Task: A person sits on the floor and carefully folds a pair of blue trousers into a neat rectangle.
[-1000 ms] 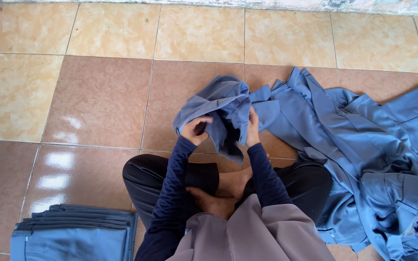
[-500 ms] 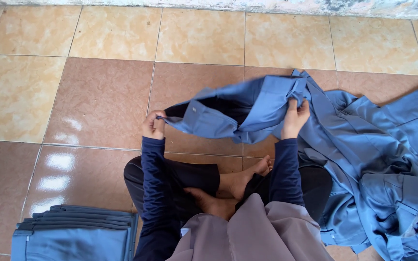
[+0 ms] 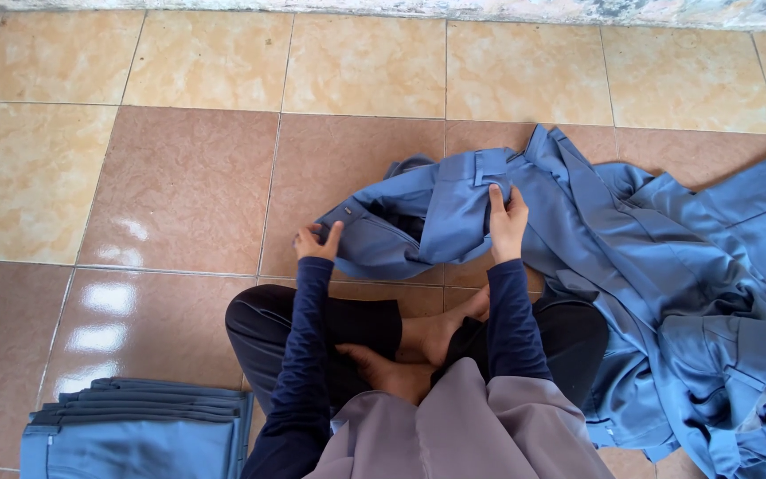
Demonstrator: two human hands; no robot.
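Observation:
I sit cross-legged on a tiled floor, holding a pair of blue trousers (image 3: 418,222) by the waistband, spread out just above the floor in front of my feet. My left hand (image 3: 316,241) pinches the left end of the waistband. My right hand (image 3: 507,222) grips the waistband near its belt loop at the right. The trouser legs trail off to the right into a heap of cloth.
A loose heap of the same blue garments (image 3: 702,293) covers the floor at my right. A neat stack of folded blue trousers (image 3: 135,426) lies at my lower left. A wall base (image 3: 401,9) runs along the far edge of the tan and brown tiles.
The bunched garment was pulled open: my hands moved apart, left hand to the left and right hand to the right, then lowered the stretched waistband toward the floor.

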